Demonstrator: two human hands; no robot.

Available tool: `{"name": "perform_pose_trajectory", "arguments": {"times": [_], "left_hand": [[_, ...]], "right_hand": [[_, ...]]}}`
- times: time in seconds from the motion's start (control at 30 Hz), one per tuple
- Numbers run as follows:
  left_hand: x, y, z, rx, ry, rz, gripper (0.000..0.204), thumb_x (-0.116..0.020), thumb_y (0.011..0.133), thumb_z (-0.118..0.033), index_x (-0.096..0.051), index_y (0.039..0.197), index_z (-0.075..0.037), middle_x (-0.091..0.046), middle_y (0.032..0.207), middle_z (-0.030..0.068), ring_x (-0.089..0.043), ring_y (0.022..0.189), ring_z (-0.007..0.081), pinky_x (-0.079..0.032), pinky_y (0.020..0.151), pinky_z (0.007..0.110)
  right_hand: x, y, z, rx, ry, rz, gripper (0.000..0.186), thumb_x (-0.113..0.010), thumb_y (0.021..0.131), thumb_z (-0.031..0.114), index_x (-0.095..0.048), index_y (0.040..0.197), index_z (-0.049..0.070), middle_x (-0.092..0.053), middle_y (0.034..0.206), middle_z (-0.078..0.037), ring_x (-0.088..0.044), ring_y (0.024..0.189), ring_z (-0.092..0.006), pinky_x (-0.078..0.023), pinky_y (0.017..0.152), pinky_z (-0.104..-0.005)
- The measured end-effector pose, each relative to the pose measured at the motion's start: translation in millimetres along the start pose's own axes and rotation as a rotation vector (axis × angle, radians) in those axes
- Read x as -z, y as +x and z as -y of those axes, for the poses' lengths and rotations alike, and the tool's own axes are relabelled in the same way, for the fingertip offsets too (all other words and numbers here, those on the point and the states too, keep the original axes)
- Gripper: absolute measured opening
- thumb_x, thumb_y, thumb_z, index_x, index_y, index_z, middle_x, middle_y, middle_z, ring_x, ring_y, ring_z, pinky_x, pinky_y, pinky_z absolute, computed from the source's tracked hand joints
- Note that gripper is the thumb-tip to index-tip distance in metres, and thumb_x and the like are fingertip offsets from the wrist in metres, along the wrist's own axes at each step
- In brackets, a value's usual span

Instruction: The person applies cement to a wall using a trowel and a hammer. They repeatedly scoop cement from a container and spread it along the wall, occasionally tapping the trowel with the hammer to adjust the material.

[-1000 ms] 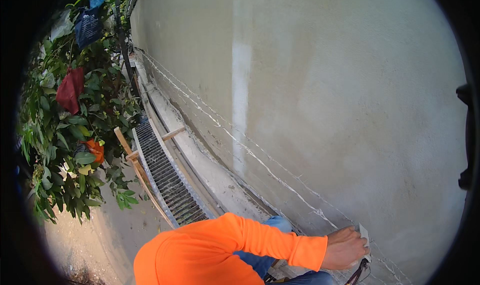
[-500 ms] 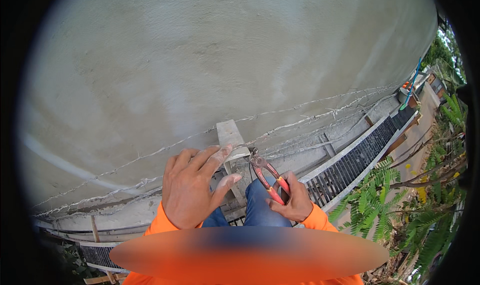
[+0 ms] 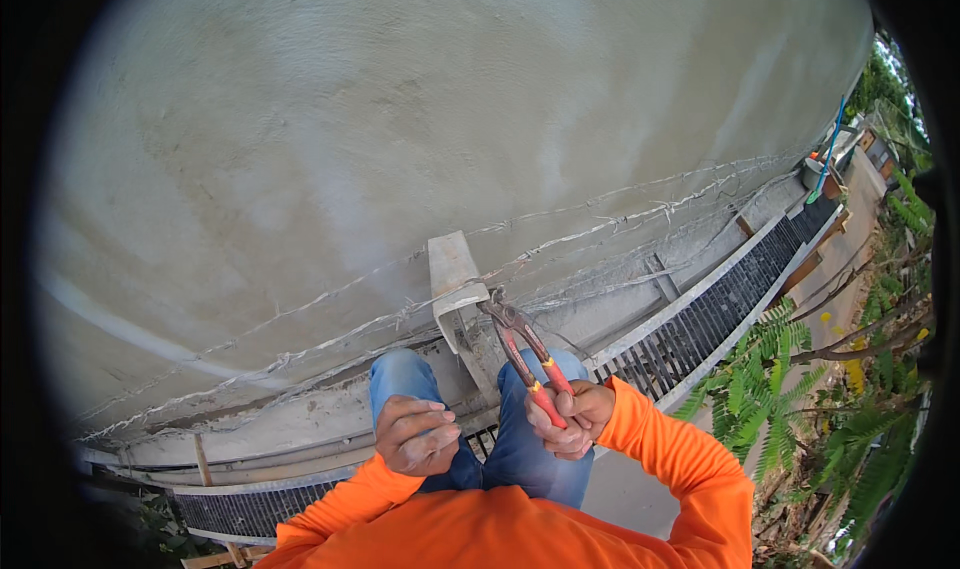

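Observation:
My right hand [image 3: 572,421] grips the red-and-yellow handles of metal end-cutting pincers [image 3: 517,339]. Their jaws touch the barbed wire [image 3: 550,244] at the right edge of a whitish angled post top [image 3: 451,267]. My left hand [image 3: 415,434] is curled closed lower left, over my left knee, apart from the post; whether it holds anything is hidden. My jeans-clad knees [image 3: 532,464] are bent beneath both hands.
A plastered wall [image 3: 430,99] rises beyond the strands. A metal grating [image 3: 700,309] runs along its foot on both sides, with a concrete ledge [image 3: 620,299]. Leafy branches [image 3: 750,389] crowd the right; a bucket [image 3: 813,174] and blue pole [image 3: 830,144] stand farther off.
The view has swung round from the bushes to face the wall. Since half a second ago, my left hand has left the post, moved down and curled; my right hand keeps the pincers at the wire.

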State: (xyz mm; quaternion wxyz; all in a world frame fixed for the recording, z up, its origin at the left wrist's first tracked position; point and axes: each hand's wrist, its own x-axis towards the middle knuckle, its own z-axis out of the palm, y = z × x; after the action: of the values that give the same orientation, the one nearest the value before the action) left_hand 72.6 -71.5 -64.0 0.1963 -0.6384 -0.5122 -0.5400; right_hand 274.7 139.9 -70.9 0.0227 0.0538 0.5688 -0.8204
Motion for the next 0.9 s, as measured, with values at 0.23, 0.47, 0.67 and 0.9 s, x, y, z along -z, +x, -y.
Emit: {"name": "perform_pose_trajectory", "arguments": {"times": [0.23, 0.47, 0.67, 0.9], "left_hand": [[-26, 0, 11, 0.59, -0.156, 0.239, 0.029, -0.074, 0.089, 0.0, -0.071, 0.117, -0.004, -0.073, 0.102, 0.0109, -0.069, 0.091, 0.0247, -0.056, 0.084, 0.034], [-62, 21, 15, 0.949, -0.695, 0.093, 0.039, -0.061, 0.107, -0.02, -0.061, 0.138, 0.004, -0.067, 0.135, 0.0151, -0.062, 0.125, 0.0227, -0.049, 0.104, 0.033], [-61, 29, 26, 0.995, -0.948, 0.395, 0.053, -0.055, 0.109, -0.033, -0.052, 0.142, 0.008, -0.068, 0.13, 0.0187, -0.067, 0.12, 0.0279, -0.051, 0.104, 0.041], [-67, 31, 23, 1.501, -1.398, 0.448, 0.026, -0.055, 0.109, -0.022, -0.063, 0.114, 0.003, -0.069, 0.092, 0.0134, -0.07, 0.085, 0.0236, -0.059, 0.081, 0.038]], "right_hand": [[-15, -9, 30, -0.038, -0.352, -0.295, 0.053, -0.083, 0.087, 0.04, -0.062, 0.118, 0.003, -0.063, 0.079, -0.008, -0.066, 0.066, -0.0214, -0.052, 0.055, -0.0369], [-17, -11, 25, 0.082, 0.032, -0.137, 0.035, -0.065, 0.102, 0.031, -0.061, 0.122, 0.002, -0.06, 0.073, -0.013, -0.062, 0.059, -0.0219, -0.047, 0.05, -0.0362], [-22, -26, -1, -0.064, 0.487, 0.121, 0.039, -0.076, 0.097, 0.033, -0.051, 0.11, 0.006, -0.059, 0.071, -0.009, -0.059, 0.052, -0.0177, -0.047, 0.044, -0.03], [-22, -64, -20, -0.041, 0.425, -0.031, 0.038, -0.076, 0.097, 0.031, -0.048, 0.105, 0.007, -0.058, 0.073, -0.01, -0.063, 0.055, -0.0212, -0.053, 0.046, -0.0342]]}}
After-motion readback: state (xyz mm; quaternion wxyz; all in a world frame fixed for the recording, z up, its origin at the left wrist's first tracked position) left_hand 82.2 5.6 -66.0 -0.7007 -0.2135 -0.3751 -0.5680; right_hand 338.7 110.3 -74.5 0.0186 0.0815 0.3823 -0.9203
